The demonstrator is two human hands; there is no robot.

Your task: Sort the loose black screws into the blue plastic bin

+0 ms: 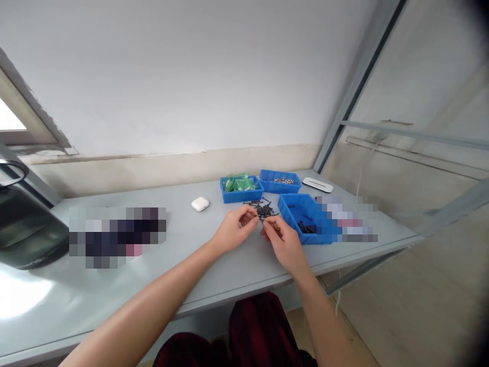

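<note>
My left hand (237, 228) is pinched, thumb against fingertips, at the near edge of a loose pile of black screws (263, 208) on the table. Close beside it, my right hand (281, 238) is also closed in a pinch, its fingertips almost meeting those of the left. Whatever sits between the fingertips is too small to make out. Right of the pile, a blue bin (288, 204) holds more black screws (306, 227). Behind the pile, another blue bin (241, 196) contains green plastic pieces (240, 182), and a third blue bin (280, 187) contains small silvery parts (284, 180).
A white rounded case (200, 204) lies left of the bins. At the back right is a flat white object (318, 184). Blurred-out items lie at both sides. A dark container (28, 229) stands far left on the grey table (179, 260), against a wall.
</note>
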